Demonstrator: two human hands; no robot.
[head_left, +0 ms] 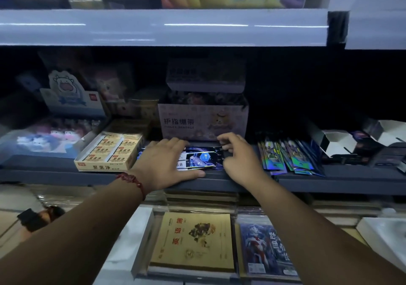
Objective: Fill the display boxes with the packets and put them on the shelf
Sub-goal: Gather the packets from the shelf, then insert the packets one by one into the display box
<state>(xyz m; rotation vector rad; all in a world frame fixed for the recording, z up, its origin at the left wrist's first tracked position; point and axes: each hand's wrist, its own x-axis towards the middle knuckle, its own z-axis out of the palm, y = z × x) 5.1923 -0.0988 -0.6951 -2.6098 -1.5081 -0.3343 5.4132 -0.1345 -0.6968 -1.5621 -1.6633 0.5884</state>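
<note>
Here, in the head view, both hands rest on a stack of shiny dark packets (pixel 201 159) lying at the front edge of the dark shelf (pixel 329 182). The left hand (pixel 163 163), with a red bead bracelet (pixel 131 180) at the wrist, lies flat with fingers spread over the stack's left side, its thumb along the shelf lip. The right hand (pixel 238 157) curls its fingers on the stack's right edge; whether it grips a packet I cannot tell. Just behind stands a pale printed carton (pixel 203 122). To the left sits an open box of erasers (pixel 109 150). To the right, more loose packets (pixel 290 159) fan out, with open display boxes (pixel 342 141) beyond them.
</note>
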